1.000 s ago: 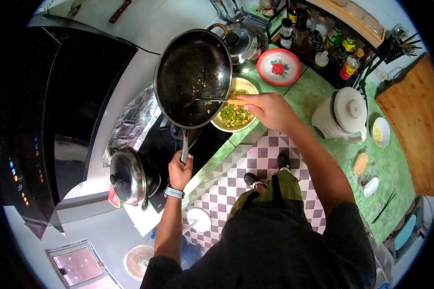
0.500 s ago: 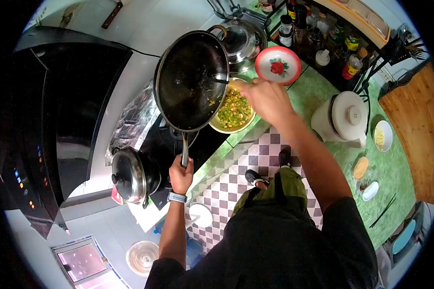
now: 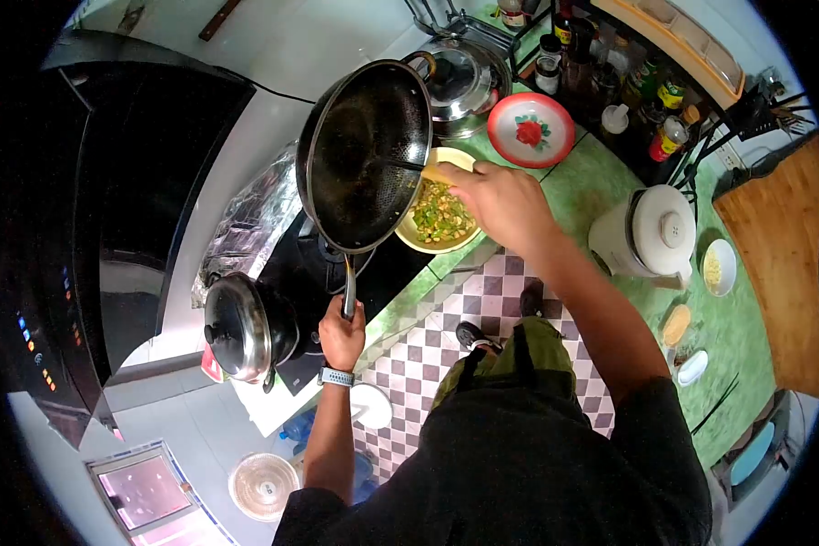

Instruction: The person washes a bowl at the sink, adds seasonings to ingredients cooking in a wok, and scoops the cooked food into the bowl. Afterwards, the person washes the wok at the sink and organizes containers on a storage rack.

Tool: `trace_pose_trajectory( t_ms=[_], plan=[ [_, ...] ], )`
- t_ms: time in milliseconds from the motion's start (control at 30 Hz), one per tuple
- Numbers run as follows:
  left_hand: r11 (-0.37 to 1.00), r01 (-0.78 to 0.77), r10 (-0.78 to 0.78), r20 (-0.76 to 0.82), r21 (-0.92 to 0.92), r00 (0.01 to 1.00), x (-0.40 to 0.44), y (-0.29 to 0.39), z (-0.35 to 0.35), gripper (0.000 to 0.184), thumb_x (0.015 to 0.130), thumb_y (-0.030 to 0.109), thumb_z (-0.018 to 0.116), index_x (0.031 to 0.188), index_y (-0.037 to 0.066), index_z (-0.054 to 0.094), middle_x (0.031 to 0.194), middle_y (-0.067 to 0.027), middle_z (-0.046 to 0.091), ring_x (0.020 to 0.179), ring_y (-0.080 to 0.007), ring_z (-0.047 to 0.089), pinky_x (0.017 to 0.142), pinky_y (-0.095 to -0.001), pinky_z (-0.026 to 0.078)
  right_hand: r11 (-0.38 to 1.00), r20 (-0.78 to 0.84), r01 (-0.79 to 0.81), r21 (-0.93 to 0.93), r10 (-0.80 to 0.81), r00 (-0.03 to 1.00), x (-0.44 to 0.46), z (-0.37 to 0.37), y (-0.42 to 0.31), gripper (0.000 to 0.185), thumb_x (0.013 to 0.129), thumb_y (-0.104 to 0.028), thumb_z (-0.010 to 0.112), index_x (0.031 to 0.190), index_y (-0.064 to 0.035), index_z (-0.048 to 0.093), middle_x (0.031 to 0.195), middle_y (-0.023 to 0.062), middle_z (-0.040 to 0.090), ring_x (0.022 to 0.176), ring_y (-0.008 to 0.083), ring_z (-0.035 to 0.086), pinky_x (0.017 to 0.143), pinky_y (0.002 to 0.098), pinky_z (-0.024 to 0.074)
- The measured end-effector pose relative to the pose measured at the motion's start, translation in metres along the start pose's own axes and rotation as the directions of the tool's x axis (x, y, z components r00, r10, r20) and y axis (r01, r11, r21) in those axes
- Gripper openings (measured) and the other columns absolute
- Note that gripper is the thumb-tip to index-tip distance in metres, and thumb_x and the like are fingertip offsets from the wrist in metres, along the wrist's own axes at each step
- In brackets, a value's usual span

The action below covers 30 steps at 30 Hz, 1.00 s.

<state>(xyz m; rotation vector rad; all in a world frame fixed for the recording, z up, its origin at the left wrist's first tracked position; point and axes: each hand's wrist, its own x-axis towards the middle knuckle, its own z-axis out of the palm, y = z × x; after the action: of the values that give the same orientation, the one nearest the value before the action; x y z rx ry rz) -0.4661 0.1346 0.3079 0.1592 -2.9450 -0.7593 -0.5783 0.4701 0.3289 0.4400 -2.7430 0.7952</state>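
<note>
Left hand (image 3: 341, 337) holding tilted, nearly bare wok (image 3: 359, 136), upper centre; right hand (image 3: 511, 207) gripping utensil (image 3: 439, 172) within it; chopped food (image 3: 441, 217) in adjacent bowl (image 3: 416, 238).

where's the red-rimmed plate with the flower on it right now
In the head view, the red-rimmed plate lies at upper centre-right on the green counter, between the lidded steel pot and the seasoning bottles.
</note>
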Motion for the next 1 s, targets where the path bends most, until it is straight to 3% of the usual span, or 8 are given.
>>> trace_pose_trajectory(
  t_ms=[133,333,533,567,667,767,867,1000],
  plan=[
    [0.998,-0.051,0.051,-0.003,0.043,0.999,0.002,-0.002,-0.004,0.014,0.089,0.014,0.067,0.09,0.0,0.062,0.063,-0.0186,0.057,0.054,-0.0345,0.059,0.052,-0.0408,0.044,0.999,0.07,0.038,0.029,-0.04,0.997,-0.009,0.012,0.004,0.031,0.094,-0.028,0.056,0.124,-0.0229,0.063,0.081,0.0108,0.066,0.069,0.0311,0.067,0.061,0.0443,0.0541],
    [0.998,-0.034,0.035,-0.02,0.053,0.999,0.002,-0.008,-0.007,0.014,0.089,0.014,0.067,0.093,0.001,0.063,0.067,-0.0181,0.061,0.058,-0.0329,0.062,0.056,-0.0383,0.048,0.991,0.283,-0.054,-0.121,0.087,0.955,-0.029,-0.033,0.018,0.03,0.094,-0.026,0.056,0.123,-0.021,0.062,0.084,0.0115,0.066,0.077,0.03,0.068,0.065,0.0432,0.054],
    [0.998,0.011,-0.009,-0.034,0.057,0.999,0.001,0.007,-0.009,0.013,0.089,0.014,0.066,0.092,0.001,0.063,0.064,-0.0179,0.06,0.055,-0.0319,0.061,0.054,-0.0387,0.046,0.996,0.098,0.0,-0.095,0.009,0.995,-0.005,-0.004,-0.005,0.032,0.09,-0.017,0.056,0.121,-0.0195,0.062,0.083,0.0096,0.066,0.075,0.0282,0.069,0.06,0.0406,0.055],
    [1.0,0.011,-0.011,-0.054,-0.009,0.998,0.0,-0.002,-0.004,0.013,0.089,0.014,0.066,0.09,0.002,0.063,0.065,-0.019,0.06,0.057,-0.0347,0.061,0.054,-0.0399,0.047,0.978,0.132,0.011,-0.208,0.017,0.991,-0.006,0.004,-0.007,0.034,0.087,-0.013,0.055,0.12,-0.0177,0.063,0.08,0.0097,0.065,0.072,0.0272,0.069,0.057,0.0402,0.0545],
    [0.998,-0.012,0.016,-0.059,0.055,0.998,0.0,0.001,-0.007,0.013,0.089,0.014,0.066,0.09,0.002,0.063,0.065,-0.02,0.06,0.058,-0.0379,0.061,0.054,-0.0411,0.047,0.992,0.111,0.025,-0.12,-0.011,0.994,-0.026,-0.005,-0.002,0.035,0.086,-0.011,0.055,0.12,-0.0155,0.062,0.076,0.0091,0.064,0.069,0.027,0.068,0.056,0.0389,0.0543],
    [0.999,-0.016,0.019,-0.061,0.049,0.998,-0.001,-0.003,-0.005,0.014,0.088,0.015,0.067,0.09,0.002,0.063,0.066,-0.0205,0.06,0.06,-0.04,0.061,0.055,-0.0422,0.047,0.975,0.168,-0.029,-0.221,0.067,0.983,-0.03,-0.021,-0.004,0.039,0.089,-0.015,0.059,0.127,-0.0227,0.062,0.075,0.0094,0.063,0.067,0.0273,0.066,0.059,0.0399,0.053],
    [0.999,0.007,-0.005,-0.053,0.037,0.999,-0.004,0.0,-0.002,0.014,0.088,0.015,0.067,0.09,0.002,0.063,0.067,-0.0205,0.06,0.06,-0.0392,0.061,0.055,-0.042,0.047,0.995,0.087,-0.006,-0.102,0.015,0.996,-0.023,-0.009,-0.012,0.037,0.09,-0.017,0.059,0.127,-0.0223,0.062,0.075,0.0094,0.062,0.067,0.0284,0.066,0.059,0.0401,0.0533],
    [0.999,0.026,-0.024,-0.056,0.037,0.998,-0.005,0.003,0.001,0.015,0.088,0.015,0.068,0.09,0.001,0.063,0.067,-0.0202,0.06,0.06,-0.0386,0.061,0.056,-0.0421,0.047,0.989,0.148,0.015,-0.148,0.007,0.989,-0.038,-0.008,-0.018,0.034,0.093,-0.021,0.058,0.127,-0.0237,0.062,0.075,0.0094,0.062,0.067,0.0285,0.065,0.059,0.0403,0.0535]
  ],
)
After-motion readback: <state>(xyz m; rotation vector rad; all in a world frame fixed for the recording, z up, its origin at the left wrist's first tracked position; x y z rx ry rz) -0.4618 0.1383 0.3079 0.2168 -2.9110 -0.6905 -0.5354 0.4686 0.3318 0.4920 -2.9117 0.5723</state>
